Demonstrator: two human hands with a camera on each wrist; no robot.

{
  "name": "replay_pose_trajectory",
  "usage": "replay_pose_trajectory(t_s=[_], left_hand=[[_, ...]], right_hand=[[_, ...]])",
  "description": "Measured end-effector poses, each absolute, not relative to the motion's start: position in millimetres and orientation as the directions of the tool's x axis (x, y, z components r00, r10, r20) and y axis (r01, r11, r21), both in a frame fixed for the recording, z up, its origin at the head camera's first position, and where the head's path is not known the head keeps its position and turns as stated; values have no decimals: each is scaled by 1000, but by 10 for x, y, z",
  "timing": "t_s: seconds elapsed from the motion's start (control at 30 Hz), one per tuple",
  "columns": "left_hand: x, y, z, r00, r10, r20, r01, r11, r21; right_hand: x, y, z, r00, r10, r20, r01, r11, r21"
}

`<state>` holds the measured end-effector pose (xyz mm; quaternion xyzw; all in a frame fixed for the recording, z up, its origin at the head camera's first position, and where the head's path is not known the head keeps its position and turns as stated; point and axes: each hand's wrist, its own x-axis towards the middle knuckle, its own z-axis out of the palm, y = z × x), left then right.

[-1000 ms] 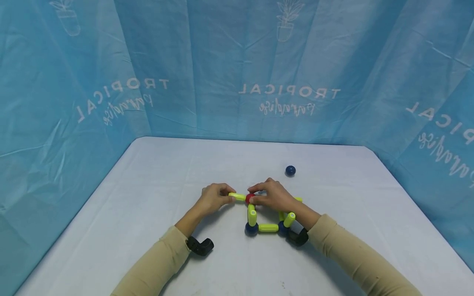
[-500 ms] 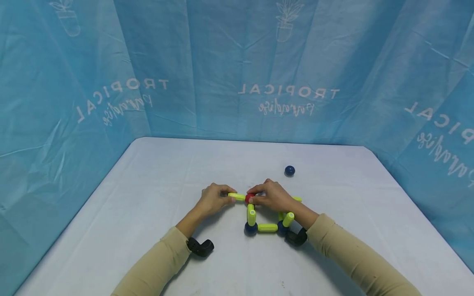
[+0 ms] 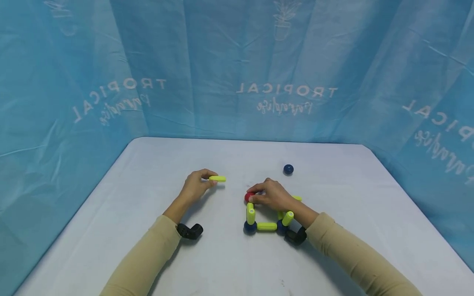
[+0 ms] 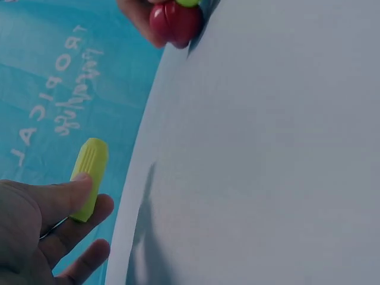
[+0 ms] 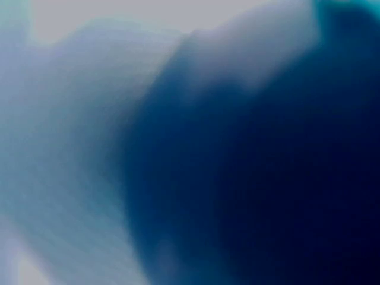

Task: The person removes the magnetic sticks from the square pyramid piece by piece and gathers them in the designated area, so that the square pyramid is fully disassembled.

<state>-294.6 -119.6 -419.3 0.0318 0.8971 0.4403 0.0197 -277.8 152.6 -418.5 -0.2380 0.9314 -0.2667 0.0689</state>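
My left hand [image 3: 195,186] pinches a yellow-green magnetic rod [image 3: 218,179] between thumb and finger, raised above the table; the left wrist view shows the rod [image 4: 90,178] with its far end free. The right hand [image 3: 275,195] holds a red ball [image 3: 248,197] at the back left corner of a frame of yellow-green rods. A rod [image 3: 266,226] along the front joins two dark blue balls [image 3: 249,227], and another rod [image 3: 287,218] tilts up from the right one. My right wrist hides part of the frame. The right wrist view is filled by a blurred dark blue shape.
A loose dark blue ball [image 3: 288,169] lies behind the right hand on the white table [image 3: 177,267]. Blue printed curtains [image 3: 222,61] stand around the back and sides. A black wrist camera [image 3: 190,231] hangs by my left cuff, another [image 3: 296,237] close to the frame.
My left hand has pulled its rod away from the red ball, moving left and farther back. The right hand stays on the red ball, and the frame stands as before.
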Motion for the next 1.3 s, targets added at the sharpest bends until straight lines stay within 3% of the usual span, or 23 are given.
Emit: replay_pose_trajectory(t_s=[0.3,0.5,0.67,0.83,1.3], left_hand=[[-3497,-1027,-4210,-1000,21,4,15,598,801],[-3708,-1007,-4303,-998,-33,60,22,671,741],[-3784,-1010,-4335,-997,-41,60,11,726,688],[-3837,-975,-4345,-998,-31,47,9,745,667],[-3851,-996,-4356,-999,-29,40,5,744,668]], right_hand=[[-2779,1537,-4162,-881,-472,-22,-384,743,-549],[-2798,1536,-4127,-861,-502,-75,-386,743,-546],[-2857,1524,-4094,-800,-595,-79,-491,725,-484],[-2871,1525,-4017,-786,-613,-83,-534,740,-409],[-2749,1644,-3948,-855,-517,-49,-486,829,-276]])
